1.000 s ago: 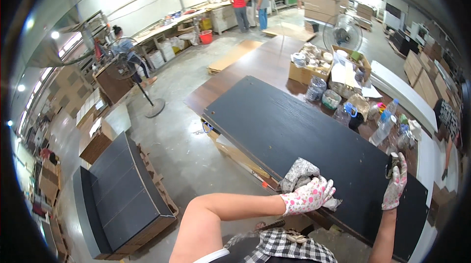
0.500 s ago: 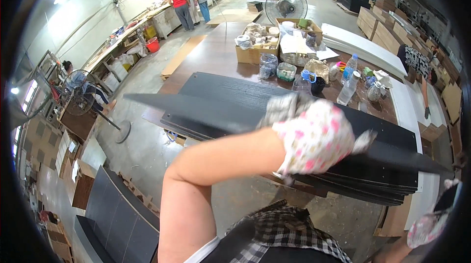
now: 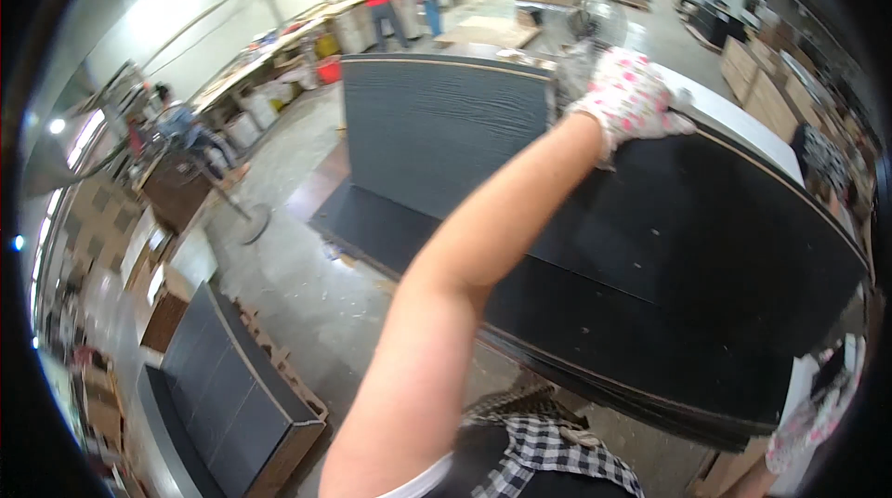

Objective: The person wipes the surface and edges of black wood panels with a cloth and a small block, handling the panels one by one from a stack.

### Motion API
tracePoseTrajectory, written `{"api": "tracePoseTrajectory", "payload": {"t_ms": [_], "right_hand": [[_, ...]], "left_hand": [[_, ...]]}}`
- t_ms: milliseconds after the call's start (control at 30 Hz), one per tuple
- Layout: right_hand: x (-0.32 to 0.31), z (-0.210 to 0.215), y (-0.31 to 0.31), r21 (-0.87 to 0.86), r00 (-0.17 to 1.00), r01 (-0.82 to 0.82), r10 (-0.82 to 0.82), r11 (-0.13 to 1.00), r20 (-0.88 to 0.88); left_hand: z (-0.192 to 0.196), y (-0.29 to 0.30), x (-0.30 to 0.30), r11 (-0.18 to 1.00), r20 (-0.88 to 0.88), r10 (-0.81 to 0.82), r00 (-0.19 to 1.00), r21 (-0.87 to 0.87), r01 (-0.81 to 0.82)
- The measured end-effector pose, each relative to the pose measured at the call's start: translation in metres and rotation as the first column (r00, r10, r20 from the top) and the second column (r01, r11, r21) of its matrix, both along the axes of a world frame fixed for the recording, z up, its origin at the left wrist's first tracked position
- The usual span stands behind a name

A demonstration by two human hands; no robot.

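Gripping the top edge of a tilted black panel [image 3: 446,126] with the gloved left hand [image 3: 630,100], above the black panel stack [image 3: 367,224]. Placing the gloved right hand [image 3: 816,424] at near right, being unable to tell whether closed or open. Probably turning the panel; ideally supporting both ends evenly, avoiding scraping the lower edge.

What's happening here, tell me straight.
A person in spotted gloves is handling a big dark panel, which is up on edge above other dark panels. The left hand is at its upper edge. The right hand is low near its right end; its grip is unclear. Farther back, people stand by a long bench.
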State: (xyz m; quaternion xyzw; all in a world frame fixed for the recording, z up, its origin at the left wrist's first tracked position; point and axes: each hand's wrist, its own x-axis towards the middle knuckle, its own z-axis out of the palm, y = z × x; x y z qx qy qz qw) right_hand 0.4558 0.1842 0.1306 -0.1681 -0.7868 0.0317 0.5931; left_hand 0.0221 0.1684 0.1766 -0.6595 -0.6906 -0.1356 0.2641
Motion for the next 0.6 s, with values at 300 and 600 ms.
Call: {"api": "tracePoseTrajectory", "payload": {"t_ms": [300, 600], "right_hand": [[-0.014, -0.024, -0.027, -0.485, 0.907, -0.124, -0.099, 0.865, -0.409], [-0.032, -0.038, -0.068, -0.584, 0.894, -0.109, -0.177, 0.804, -0.412]], "left_hand": [[-0.05, 0.082, -0.066, 0.984, -0.002, -0.14, 0.99, 0.107, 0.14], [-0.174, 0.066, -0.063, 0.943, 0.214, -0.223, 0.951, -0.199, 0.266]]}}
